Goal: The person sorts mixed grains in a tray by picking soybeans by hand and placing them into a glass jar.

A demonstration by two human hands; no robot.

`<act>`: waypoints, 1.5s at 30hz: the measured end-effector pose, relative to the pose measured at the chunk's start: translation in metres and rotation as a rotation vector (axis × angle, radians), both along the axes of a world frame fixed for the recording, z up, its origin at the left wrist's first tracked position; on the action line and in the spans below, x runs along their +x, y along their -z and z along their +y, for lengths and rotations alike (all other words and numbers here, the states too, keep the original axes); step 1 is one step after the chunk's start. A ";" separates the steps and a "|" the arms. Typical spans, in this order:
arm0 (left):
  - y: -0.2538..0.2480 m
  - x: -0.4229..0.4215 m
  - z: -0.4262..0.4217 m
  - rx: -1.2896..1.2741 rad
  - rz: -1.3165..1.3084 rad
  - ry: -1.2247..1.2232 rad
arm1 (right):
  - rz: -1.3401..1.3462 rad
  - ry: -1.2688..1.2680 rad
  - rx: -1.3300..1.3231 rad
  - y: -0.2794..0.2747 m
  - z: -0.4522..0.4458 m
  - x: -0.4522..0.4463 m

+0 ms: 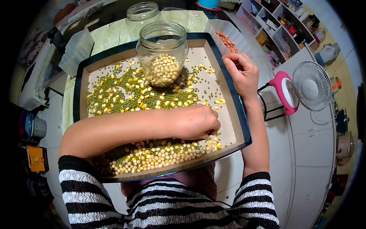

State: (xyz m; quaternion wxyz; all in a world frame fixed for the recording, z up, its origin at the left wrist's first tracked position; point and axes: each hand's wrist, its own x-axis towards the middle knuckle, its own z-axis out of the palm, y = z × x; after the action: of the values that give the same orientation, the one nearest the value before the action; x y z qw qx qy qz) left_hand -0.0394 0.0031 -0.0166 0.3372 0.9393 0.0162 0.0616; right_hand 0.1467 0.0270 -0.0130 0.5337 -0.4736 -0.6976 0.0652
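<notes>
A dark-edged shallow tray [239, 110] holds green beans [131, 95], yellow corn kernels and pale soybeans [164, 154], the soybeans gathered along its near side. Inside it, towards the back, stands an open glass jar [163, 57] partly filled with soybeans. My left hand [198, 121] reaches across the tray and is closed, fingers down at the beans near the right side; what its fingertips pinch is hidden. My right hand [241, 72] is above the tray's right edge, thumb and index finger pressed together; anything between them is too small to make out.
Behind the tray stands another glass jar [143, 17]. A clear plastic container [78, 51] is at the left, and one with reddish-brown nuts [227, 41] at the back right. On the right are a pink stool-like object [284, 93], a fan [310, 87] and cabinets [309, 149].
</notes>
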 end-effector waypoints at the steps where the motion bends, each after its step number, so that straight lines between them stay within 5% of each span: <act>1: -0.001 0.000 -0.001 0.005 0.001 -0.004 | -0.006 0.006 -0.002 0.000 0.000 0.000; 13: 0.000 0.005 -0.010 0.063 0.057 -0.084 | 0.019 0.009 -0.024 0.005 0.000 0.001; 21: -0.055 -0.029 -0.002 -0.137 0.095 -0.414 | 0.102 0.006 0.017 0.006 0.000 -0.001; 31: -0.138 -0.085 0.048 0.116 -0.109 -0.828 | 0.057 0.032 0.035 0.007 -0.001 -0.001; 36: -0.131 -0.087 0.075 0.314 -0.033 -0.798 | 0.068 0.019 0.013 0.006 -0.002 0.000; 45: -0.120 -0.079 0.061 0.304 -0.066 -0.787 | 0.070 0.023 -0.028 0.007 -0.001 0.000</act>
State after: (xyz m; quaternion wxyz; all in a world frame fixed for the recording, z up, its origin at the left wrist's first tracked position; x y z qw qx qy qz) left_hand -0.1187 0.0638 0.1038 0.1461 0.8980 0.3536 0.2173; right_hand 0.1467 0.0260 -0.0197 0.5518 -0.4865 -0.6720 0.0853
